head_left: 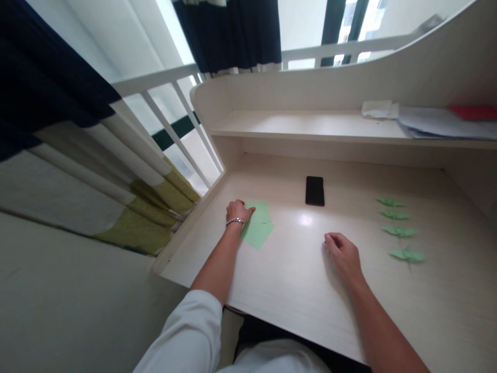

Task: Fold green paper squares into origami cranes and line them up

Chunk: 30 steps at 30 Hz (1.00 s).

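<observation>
Two light green paper sheets (259,235) lie on the left part of the desk, one overlapping the other. My left hand (237,210), with a chain bracelet at its wrist, rests at their left edge. Its thumb stretches over the upper sheet, apart from the other fingers, and I see nothing gripped. Over the middle right of the desk is my right hand (344,254), its fingers curled together with nothing visible in them. Several folded green paper cranes (399,231) stand in a column to its right.
A black phone (315,191) lies on the desk (287,280) beyond my hands. The raised shelf (295,122) at the back carries a white tissue pack (379,109), papers (435,123) and a red item (473,112). Curtains (128,191) and a white railing hang by the left side.
</observation>
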Each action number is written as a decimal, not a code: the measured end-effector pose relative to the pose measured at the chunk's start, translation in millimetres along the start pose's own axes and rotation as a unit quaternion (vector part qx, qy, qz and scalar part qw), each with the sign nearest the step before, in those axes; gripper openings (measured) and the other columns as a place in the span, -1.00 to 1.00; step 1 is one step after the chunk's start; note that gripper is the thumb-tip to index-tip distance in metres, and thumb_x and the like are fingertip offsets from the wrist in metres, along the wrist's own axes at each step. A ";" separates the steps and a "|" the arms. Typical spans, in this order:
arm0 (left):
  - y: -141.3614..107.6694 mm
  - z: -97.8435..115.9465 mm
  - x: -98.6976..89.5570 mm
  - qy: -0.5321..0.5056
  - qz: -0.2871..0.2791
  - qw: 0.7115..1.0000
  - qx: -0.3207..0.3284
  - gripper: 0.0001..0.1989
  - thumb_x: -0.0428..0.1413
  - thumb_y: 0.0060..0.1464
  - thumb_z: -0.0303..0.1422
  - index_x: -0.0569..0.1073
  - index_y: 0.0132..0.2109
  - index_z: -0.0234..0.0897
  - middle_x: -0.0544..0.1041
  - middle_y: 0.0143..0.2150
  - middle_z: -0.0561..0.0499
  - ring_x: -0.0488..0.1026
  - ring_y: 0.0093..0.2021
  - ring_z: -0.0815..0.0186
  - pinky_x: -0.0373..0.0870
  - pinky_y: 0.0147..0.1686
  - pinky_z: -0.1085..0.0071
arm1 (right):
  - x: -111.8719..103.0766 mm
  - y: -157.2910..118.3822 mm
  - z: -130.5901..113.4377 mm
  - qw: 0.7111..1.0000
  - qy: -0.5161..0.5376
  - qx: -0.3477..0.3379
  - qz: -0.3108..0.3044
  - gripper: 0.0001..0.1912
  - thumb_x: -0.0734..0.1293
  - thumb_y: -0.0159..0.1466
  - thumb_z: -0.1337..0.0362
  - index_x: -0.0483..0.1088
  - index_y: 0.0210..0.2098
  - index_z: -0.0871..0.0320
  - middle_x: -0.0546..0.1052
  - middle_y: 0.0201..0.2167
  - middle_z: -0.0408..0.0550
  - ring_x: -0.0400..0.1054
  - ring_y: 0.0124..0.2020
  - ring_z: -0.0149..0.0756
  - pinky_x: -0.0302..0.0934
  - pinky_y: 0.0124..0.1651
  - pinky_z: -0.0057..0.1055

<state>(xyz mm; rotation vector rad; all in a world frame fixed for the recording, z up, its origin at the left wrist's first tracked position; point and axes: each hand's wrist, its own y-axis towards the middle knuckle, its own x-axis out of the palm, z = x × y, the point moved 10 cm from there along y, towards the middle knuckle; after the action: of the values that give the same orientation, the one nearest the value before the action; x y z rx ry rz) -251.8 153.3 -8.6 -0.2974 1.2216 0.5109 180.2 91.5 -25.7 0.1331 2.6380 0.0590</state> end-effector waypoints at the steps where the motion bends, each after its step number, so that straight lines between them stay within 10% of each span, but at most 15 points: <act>1: 1.4 -1.8 2.8 -0.004 -0.011 1.000 -0.010 -0.37 0.23 -0.23 0.05 0.52 -0.07 -0.29 0.49 -0.05 -0.30 0.45 -0.03 -0.02 0.35 -0.07 0.21 | 0.0 0.0 -0.6 1.000 0.001 -0.002 -0.001 -0.56 0.23 0.20 -0.07 0.51 -0.27 0.17 0.57 -0.38 0.02 0.41 -0.37 -0.16 0.21 -0.26 -0.30; 16: 7.4 -3.7 12.0 -0.041 -0.060 0.996 -0.047 -0.50 0.29 -0.26 -0.09 0.54 -0.15 -0.27 0.52 -0.06 -0.28 0.47 -0.08 0.03 0.35 -0.15 0.26 | -0.4 1.1 -2.3 1.000 0.014 -0.009 -0.006 -0.53 0.23 0.18 -0.10 0.51 -0.30 0.18 0.57 -0.39 0.04 0.40 -0.39 -0.17 0.22 -0.27 -0.31; 30: -17.6 1.9 -17.2 -0.160 0.048 0.986 -0.022 -0.62 0.29 -0.19 -0.24 0.54 -0.15 -0.24 0.60 -0.25 -0.07 0.51 -0.22 0.21 0.37 -0.15 0.34 | 0.0 0.9 -3.2 1.000 0.018 -0.008 -0.008 -0.55 0.22 0.19 -0.08 0.51 -0.30 0.17 0.57 -0.40 0.02 0.40 -0.38 -0.18 0.22 -0.27 -0.31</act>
<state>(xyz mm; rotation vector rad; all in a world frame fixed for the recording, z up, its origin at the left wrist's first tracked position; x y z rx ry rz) -245.3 135.5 7.3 -0.1852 0.9167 0.6430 178.8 92.4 -22.9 0.1055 2.6729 0.0771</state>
